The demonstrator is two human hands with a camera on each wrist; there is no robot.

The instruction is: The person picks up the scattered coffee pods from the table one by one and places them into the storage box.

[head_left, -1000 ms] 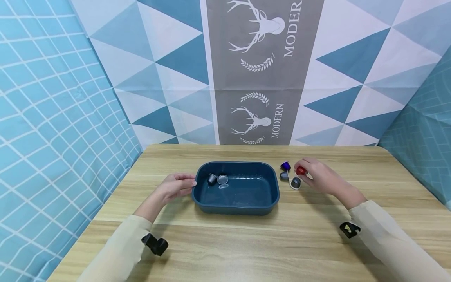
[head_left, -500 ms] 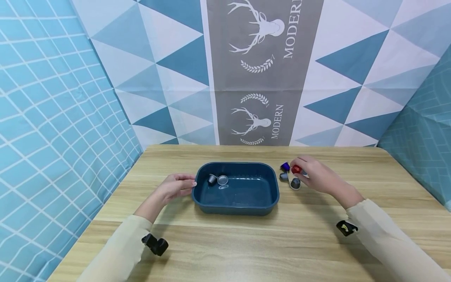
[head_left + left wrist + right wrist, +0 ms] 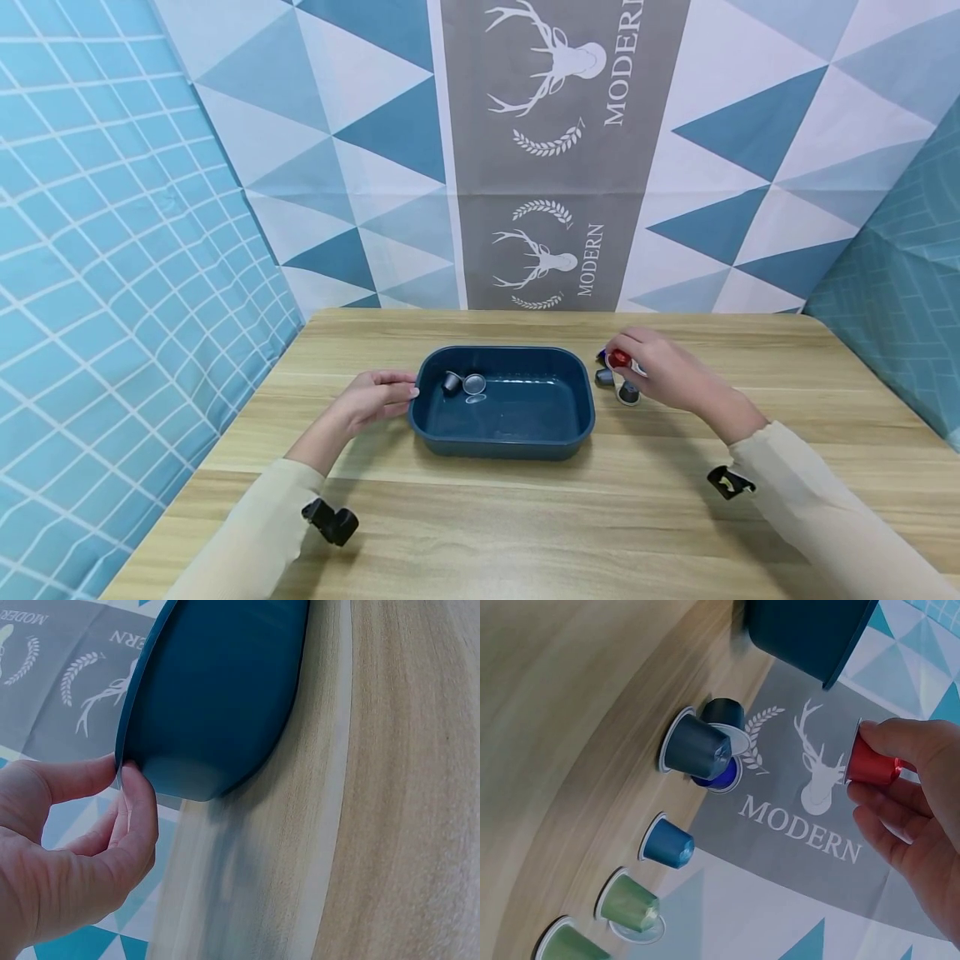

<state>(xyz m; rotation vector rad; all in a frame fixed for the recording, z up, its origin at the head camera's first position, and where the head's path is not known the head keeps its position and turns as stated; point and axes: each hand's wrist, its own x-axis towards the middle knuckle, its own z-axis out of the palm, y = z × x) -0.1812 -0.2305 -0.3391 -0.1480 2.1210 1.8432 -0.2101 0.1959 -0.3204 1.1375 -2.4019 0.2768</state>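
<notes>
My left hand pinches the left rim of a dark blue plastic bin between thumb and fingers, as the left wrist view shows close up. Inside the bin, toward its left end, lie a dark coffee capsule and another with its pale round lid facing up. To the right of the bin, my right hand holds a red coffee capsule between thumb and fingers, raised above the other capsules. Below it are two dark grey capsules and a violet-blue capsule, partly covered in the head view.
In the right wrist view, a teal-blue capsule and green capsules stand on the wooden table; my right hand hides them in the head view. A patterned cloth backdrop rises behind the table.
My right hand has lifted the red capsule and moved left with it, now overlapping the violet-blue capsule in the head view. My left hand and the bin have stayed put.
</notes>
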